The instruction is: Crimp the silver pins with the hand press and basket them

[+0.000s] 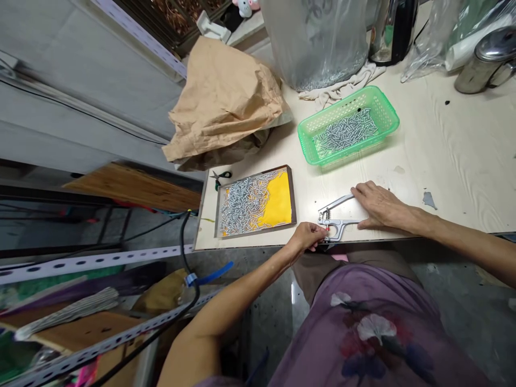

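Observation:
Metal hand pliers (341, 223), like a snap-fastener press with a spring and a red part near the jaws, sit at the table's front edge. My right hand (377, 205) grips their two spread handles, fingers on the upper one and thumb by the lower. My left hand (308, 236) is closed in a pinch at the jaw end; what its fingertips hold is too small to make out. Left of the pliers, a shallow tray (293, 199) with a yellow bottom holds many small silvery metal pieces (244, 204). Behind stands a green plastic basket (342, 156) with similar pieces (349, 131).
Black-handled scissors (220, 176) lie beyond the tray's left corner. A crumpled brown paper bag (229, 97) and a large clear plastic bag (318, 43) stand at the back. A metal pitcher (481, 64) is far right. Perforated shelving (133, 258) borders the left.

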`<state>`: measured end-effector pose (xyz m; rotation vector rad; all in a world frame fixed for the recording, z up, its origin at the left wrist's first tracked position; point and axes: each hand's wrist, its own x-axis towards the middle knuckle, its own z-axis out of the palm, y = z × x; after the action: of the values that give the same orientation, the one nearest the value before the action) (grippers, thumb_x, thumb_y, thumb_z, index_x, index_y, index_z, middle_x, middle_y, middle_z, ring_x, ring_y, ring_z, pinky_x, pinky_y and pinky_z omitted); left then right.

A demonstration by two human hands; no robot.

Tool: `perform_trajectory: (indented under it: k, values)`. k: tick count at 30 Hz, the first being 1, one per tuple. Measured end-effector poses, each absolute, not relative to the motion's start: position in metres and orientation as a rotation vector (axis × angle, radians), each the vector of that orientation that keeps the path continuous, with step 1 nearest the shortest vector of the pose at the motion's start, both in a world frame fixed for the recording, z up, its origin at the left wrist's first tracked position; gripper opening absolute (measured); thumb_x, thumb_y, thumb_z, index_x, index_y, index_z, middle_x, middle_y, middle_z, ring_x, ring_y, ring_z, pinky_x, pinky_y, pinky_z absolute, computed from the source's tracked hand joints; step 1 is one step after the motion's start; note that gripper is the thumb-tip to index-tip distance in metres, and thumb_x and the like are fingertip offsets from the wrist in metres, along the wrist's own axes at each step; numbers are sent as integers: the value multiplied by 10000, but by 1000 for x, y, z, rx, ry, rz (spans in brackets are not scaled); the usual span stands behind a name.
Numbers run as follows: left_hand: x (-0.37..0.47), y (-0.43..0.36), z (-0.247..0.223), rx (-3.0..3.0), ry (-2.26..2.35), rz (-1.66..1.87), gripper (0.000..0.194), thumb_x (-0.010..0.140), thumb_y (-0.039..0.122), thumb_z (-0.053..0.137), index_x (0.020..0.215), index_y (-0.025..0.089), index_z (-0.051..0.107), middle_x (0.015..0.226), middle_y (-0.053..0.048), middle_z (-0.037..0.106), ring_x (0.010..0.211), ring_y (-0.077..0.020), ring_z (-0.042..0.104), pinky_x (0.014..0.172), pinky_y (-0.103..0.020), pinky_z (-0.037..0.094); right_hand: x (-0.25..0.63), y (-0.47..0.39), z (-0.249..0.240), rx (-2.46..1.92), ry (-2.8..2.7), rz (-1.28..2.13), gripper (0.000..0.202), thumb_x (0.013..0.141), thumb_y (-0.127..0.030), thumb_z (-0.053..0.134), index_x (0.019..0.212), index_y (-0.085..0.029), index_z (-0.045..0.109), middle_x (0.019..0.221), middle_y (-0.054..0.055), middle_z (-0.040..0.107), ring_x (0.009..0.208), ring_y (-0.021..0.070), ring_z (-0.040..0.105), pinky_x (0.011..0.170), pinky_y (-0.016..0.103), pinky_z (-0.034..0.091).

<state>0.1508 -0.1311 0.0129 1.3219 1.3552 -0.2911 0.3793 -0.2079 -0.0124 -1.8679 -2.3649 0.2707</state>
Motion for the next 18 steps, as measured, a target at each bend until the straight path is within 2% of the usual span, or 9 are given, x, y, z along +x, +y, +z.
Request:
perform_trajectory:
  k: [5,9,11,13,16,18]
  values:
    - [147,-132,11,1336,1357,-319,243,766,331,723,719,110,635,479,81,472,367,-31,370,379,-158,325,377,-210,-10,-1879,-2392,282,516,706,-451,796,1041,-107,606,1025,167,608,945,307,517,780,396,449]
    - [140,-138,10,1718,1341,-261,260,829,347,665,694,132,612,570,31,544,506,-91,507,509,-208,430,375,-214,-8,-1855,-2361,282,377,750,-389,780,973,-132,618,982,147,607,923,290,514,759,379,431]
    - [141,-143,10,2063,1241,-105,182,857,309,644,771,149,633,730,-17,628,691,-141,591,656,-256,494,373,-217,-7,-1865,-2353,299,354,754,-363,784,956,-123,619,971,149,605,923,288,515,750,373,428]
    - [149,-146,8,2347,1051,21,125,872,284,638,917,168,643,937,-66,666,892,-193,611,805,-323,515,370,-219,-6,-1880,-2350,320,347,756,-345,786,950,-109,621,962,152,604,925,288,519,749,369,431]
    - [170,-145,0,2594,744,50,334,871,287,650,1175,172,573,1235,-133,608,1122,-261,553,946,-423,490,369,-221,-5,-1892,-2326,321,358,759,-345,784,968,-106,617,967,154,602,930,290,521,761,371,440]
    - [184,-140,-5,2669,603,3,482,862,280,659,1297,161,487,1366,-161,529,1201,-288,509,989,-456,466,371,-224,-5,-1870,-2317,321,413,744,-359,792,1019,-113,607,1000,153,600,945,294,519,775,378,447]
